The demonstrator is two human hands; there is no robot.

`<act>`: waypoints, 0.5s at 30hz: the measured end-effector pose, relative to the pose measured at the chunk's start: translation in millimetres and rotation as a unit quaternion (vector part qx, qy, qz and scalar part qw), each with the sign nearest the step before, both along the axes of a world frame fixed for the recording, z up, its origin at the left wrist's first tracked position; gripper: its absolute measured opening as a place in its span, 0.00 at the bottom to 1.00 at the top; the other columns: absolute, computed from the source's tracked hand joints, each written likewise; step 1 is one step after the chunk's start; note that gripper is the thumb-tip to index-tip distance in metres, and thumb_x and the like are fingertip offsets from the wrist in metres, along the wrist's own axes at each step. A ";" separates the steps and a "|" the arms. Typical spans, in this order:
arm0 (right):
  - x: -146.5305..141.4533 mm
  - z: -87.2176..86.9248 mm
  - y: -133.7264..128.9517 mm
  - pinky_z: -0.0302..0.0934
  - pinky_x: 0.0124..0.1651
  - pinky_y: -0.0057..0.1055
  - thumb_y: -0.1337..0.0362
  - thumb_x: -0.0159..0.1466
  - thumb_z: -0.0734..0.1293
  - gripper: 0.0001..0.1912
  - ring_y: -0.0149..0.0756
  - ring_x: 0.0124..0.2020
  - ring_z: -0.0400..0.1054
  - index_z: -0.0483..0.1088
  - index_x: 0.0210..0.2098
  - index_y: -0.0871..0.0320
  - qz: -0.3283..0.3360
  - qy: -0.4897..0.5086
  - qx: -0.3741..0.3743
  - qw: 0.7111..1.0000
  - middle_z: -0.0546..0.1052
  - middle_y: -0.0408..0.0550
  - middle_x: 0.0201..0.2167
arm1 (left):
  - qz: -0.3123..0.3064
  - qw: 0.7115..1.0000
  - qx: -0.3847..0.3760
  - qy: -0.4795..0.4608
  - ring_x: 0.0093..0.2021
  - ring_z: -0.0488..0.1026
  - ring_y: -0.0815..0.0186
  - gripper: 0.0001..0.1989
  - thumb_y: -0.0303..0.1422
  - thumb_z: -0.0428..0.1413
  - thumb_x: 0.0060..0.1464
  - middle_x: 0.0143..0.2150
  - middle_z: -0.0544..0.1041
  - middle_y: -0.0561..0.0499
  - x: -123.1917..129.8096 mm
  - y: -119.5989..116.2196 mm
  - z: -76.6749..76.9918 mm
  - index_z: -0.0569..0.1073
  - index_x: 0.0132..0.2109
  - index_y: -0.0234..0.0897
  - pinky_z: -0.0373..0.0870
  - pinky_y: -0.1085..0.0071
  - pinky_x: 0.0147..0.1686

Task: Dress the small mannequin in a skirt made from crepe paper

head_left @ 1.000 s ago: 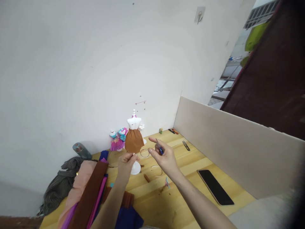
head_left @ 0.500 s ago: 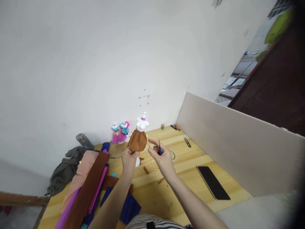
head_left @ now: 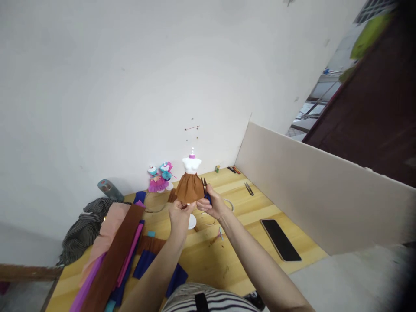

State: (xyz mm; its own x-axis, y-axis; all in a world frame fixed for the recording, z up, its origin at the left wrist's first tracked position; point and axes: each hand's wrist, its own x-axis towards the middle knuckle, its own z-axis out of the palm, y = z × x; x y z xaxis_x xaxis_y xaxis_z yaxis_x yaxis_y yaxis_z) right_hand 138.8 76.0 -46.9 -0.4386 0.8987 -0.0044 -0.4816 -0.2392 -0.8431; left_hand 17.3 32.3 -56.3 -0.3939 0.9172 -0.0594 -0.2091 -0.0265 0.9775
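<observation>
The person's left hand has thumb and fingers drawn together just under the hem of the brown skirt, holding the white mannequin upright by its lower part; the exact grip is hidden. The mannequin rises directly above these fingertips, its round base just below them. The right hand is curled around blue-handled scissors, blades pointing up beside the skirt, its fingertips at the hem's right side. Right of those fingers lie thread snips and, nearer the person, a phone.
</observation>
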 end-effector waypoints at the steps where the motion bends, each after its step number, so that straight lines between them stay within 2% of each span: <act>1: 1.5 -3.2 0.1 0.37 0.17 0.25 0.34 0.51 0.65 0.31 0.21 0.11 0.37 0.57 0.16 0.55 -0.009 -0.001 -0.003 1.000 0.48 0.31 0.10 | 0.007 1.000 -0.001 -0.002 0.21 0.66 0.72 0.15 0.31 0.68 0.30 0.18 0.70 0.58 0.2 0.5 0.0 0.67 0.21 0.35 0.62 0.75 0.24; 4: 1.9 -14.6 -4.1 0.34 0.17 0.25 0.39 0.52 0.67 0.26 0.21 0.13 0.34 0.67 0.26 0.58 -0.074 -0.008 -0.007 0.997 0.47 0.29 0.12 | 0.016 1.000 -0.005 -0.013 0.20 0.65 0.73 0.16 0.33 0.68 0.29 0.19 0.71 0.57 -0.6 4.3 -0.5 0.67 0.22 0.34 0.60 0.75 0.23; 6: -2.9 -23.8 -12.8 0.32 0.18 0.25 0.44 0.52 0.70 0.24 0.21 0.13 0.34 0.70 0.32 0.59 -0.123 -0.026 -0.011 0.992 0.47 0.28 0.13 | 0.019 0.999 -0.008 -0.027 0.19 0.65 0.73 0.17 0.34 0.68 0.29 0.19 0.71 0.58 -1.8 8.0 -1.5 0.67 0.23 0.35 0.61 0.75 0.22; 8: -11.6 -33.4 -26.2 0.31 0.18 0.25 0.47 0.52 0.71 0.22 0.21 0.13 0.36 0.71 0.33 0.61 -0.157 -0.057 -0.015 0.986 0.50 0.29 0.12 | 0.020 0.999 -0.014 -0.043 0.18 0.64 0.74 0.18 0.35 0.68 0.29 0.18 0.70 0.58 -3.3 11.5 -2.6 0.67 0.22 0.35 0.61 0.75 0.22; 12: -29.8 -47.8 -54.6 0.39 0.18 0.25 0.48 0.54 0.69 0.21 0.23 0.14 0.48 0.75 0.32 0.63 -0.176 -0.122 -0.002 0.977 0.61 0.35 0.12 | 0.004 0.997 -0.031 -0.074 0.17 0.64 0.74 0.18 0.38 0.68 0.29 0.17 0.69 0.57 -7.9 15.4 -4.4 0.67 0.21 0.34 0.60 0.76 0.20; 15: -37.3 -52.3 -65.0 0.47 0.20 0.25 0.52 0.51 0.71 0.20 0.26 0.16 0.54 0.76 0.35 0.61 -0.172 -0.150 0.015 0.973 0.67 0.38 0.15 | 0.000 0.995 -0.042 -0.089 0.16 0.62 0.76 0.20 0.38 0.69 0.27 0.16 0.67 0.59 -12.4 15.9 -5.6 0.66 0.20 0.34 0.58 0.77 0.18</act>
